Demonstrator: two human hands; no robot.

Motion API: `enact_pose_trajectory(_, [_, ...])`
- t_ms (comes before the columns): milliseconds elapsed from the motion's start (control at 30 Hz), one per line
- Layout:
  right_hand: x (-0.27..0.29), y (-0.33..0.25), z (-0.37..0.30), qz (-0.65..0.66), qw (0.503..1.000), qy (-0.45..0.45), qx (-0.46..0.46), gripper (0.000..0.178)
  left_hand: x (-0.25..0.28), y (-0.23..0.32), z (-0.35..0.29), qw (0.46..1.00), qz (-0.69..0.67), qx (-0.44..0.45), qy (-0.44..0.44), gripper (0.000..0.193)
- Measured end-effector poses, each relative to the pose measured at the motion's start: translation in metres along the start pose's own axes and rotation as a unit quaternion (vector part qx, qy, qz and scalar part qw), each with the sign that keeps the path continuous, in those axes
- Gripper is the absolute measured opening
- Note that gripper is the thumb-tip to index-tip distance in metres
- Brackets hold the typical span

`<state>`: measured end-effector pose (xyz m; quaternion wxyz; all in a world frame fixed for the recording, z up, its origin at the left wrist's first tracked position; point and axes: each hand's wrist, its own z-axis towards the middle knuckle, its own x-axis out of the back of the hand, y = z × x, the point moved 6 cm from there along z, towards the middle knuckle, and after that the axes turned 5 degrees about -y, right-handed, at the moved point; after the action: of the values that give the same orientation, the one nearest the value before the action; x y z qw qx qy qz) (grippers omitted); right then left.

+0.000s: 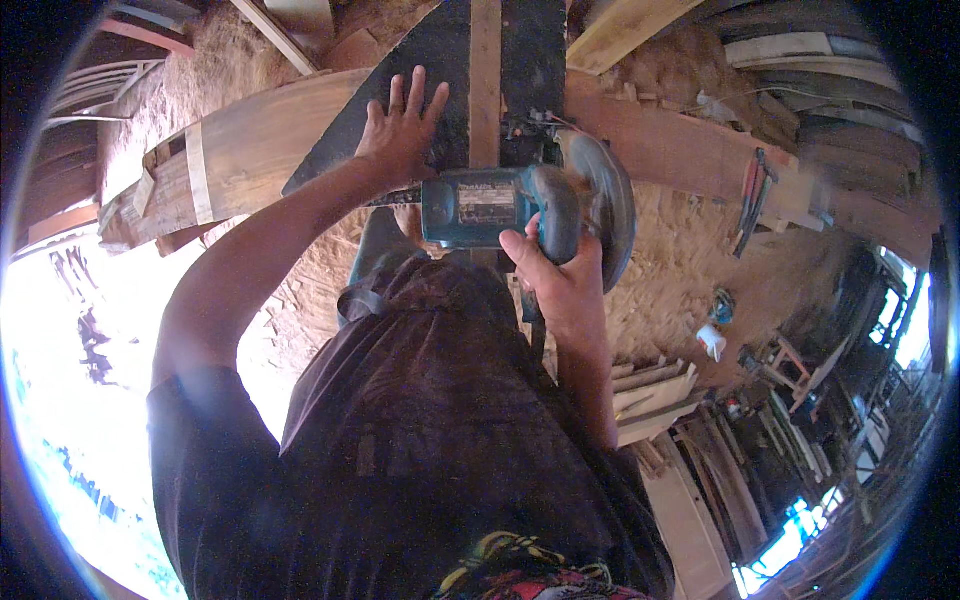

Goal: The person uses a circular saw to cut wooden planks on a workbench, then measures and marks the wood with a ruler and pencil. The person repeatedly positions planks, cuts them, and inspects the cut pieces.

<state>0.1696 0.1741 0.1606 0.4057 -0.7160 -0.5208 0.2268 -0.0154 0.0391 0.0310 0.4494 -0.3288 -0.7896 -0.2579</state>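
Observation:
A teal circular saw [445,225] with a rounded dark blade guard [612,205] lies across the near part of a dark board [545,60]. My right hand [572,280] is closed round the saw's curved rear handle. A narrow brown wooden strip [485,85] runs lengthwise along the dark board, its near part passing behind the saw. My left hand [402,125] presses flat on the board, left of the strip, with fingers spread. The saw's blade is hidden by its guard and body.
Long planks, one on the left [255,150] and one on the right [680,125], extend either side under the board. Pliers-like hand tools [752,200] sit at the right plank's edge. Wood chips cover the ground [680,270], where a white container [711,340] lies. Timber [655,400] is stacked lower right.

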Motion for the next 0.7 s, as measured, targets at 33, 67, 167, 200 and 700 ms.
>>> enact_pose_trajectory(33, [0.0,0.0,0.001,0.002,1.0,-0.001,0.002,0.021,-0.001,0.0,0.0,1.0,0.005,-0.002,0.005,0.135])
enact_pose_trajectory(67, [0.0,-0.001,0.003,0.005,1.0,-0.003,0.004,0.021,-0.001,0.001,0.0,1.0,0.008,-0.002,0.01,0.132])
enact_pose_trajectory(167, [-0.001,-0.006,0.007,0.015,1.0,-0.008,0.004,0.02,-0.006,0.001,0.002,0.999,0.021,0.0,0.03,0.124])
enact_pose_trajectory(200, [-0.001,-0.009,0.009,0.017,1.0,-0.009,-0.006,0.02,-0.011,0.0,0.003,0.999,0.028,0.001,0.04,0.121])
enact_pose_trajectory(700, [-0.006,-0.041,0.048,0.058,0.998,-0.005,-0.012,0.023,-0.015,-0.002,-0.002,0.998,-0.016,-0.013,0.067,0.106])
